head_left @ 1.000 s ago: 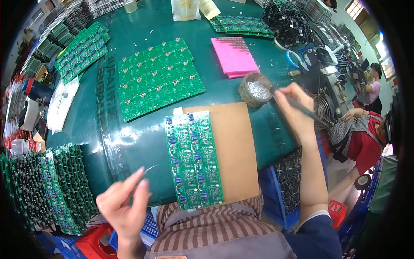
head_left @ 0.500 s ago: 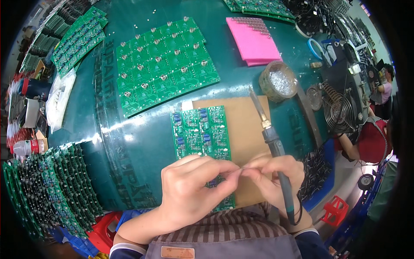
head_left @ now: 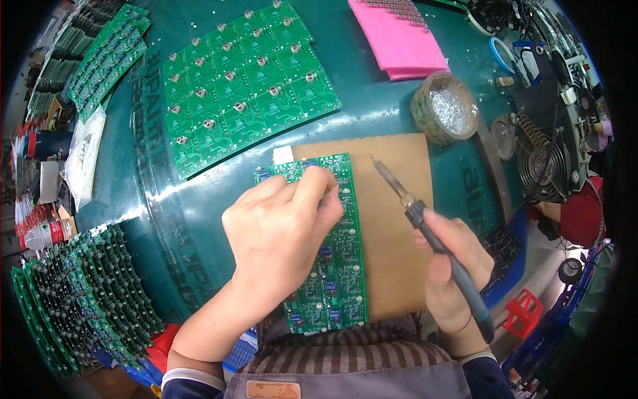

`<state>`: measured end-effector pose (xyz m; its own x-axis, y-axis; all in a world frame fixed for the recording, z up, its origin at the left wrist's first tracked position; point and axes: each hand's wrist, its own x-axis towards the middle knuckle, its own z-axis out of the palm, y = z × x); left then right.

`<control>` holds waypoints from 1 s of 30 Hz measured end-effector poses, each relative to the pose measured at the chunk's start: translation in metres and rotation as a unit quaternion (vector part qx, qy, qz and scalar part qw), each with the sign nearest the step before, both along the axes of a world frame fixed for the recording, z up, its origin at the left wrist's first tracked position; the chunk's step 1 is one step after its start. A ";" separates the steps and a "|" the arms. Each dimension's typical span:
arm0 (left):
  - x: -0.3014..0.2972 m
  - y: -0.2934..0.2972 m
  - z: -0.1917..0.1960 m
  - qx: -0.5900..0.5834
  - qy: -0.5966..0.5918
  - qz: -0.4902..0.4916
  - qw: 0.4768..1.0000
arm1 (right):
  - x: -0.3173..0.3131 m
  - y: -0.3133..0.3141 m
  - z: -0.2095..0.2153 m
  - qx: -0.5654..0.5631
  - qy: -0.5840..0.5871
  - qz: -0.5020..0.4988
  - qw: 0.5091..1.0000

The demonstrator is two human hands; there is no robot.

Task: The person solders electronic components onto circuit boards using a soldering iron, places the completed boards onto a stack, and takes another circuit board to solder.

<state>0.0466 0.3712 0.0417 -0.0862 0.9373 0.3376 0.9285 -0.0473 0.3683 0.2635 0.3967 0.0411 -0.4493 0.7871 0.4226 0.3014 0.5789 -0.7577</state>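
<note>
A soldering iron (head_left: 425, 229) with a dark handle is gripped in my right hand (head_left: 458, 266). Its tip points up and left, above the brown sheet and apart from the board. My left hand (head_left: 279, 229) is closed in a pinch over the upper part of a green circuit board panel (head_left: 342, 286). Whatever sits between those fingertips is hidden by the hand. Small blue parts and other components dot the panel, which lies on a brown cardboard sheet (head_left: 395, 266). A small white piece (head_left: 283, 155) lies at the panel's top edge.
A larger green board panel (head_left: 246, 86) with metal round parts lies beyond. Pink foam (head_left: 402, 43) holds rows of small metal parts. A round tub (head_left: 445, 110) of silvery bits stands right, near a coiled iron stand (head_left: 531, 143). Stacked boards (head_left: 86, 299) fill the lower left.
My hands have parted after pinching a thin strand together. The left moved up over the board; the right now grips the iron's handle with the tip toward the board. The view shifted slightly.
</note>
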 end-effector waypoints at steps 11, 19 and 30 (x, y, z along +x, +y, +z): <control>0.006 0.011 -0.007 -0.032 0.037 -0.017 0.999 | -0.013 -0.003 0.004 -0.104 -0.034 -0.078 0.991; 0.004 0.015 -0.009 -0.028 0.007 -0.012 1.000 | -0.015 0.001 0.003 -0.109 -0.031 -0.065 0.991; 0.001 0.016 -0.015 -0.005 -0.028 -0.015 1.000 | -0.018 0.002 0.001 -0.091 -0.012 -0.054 0.994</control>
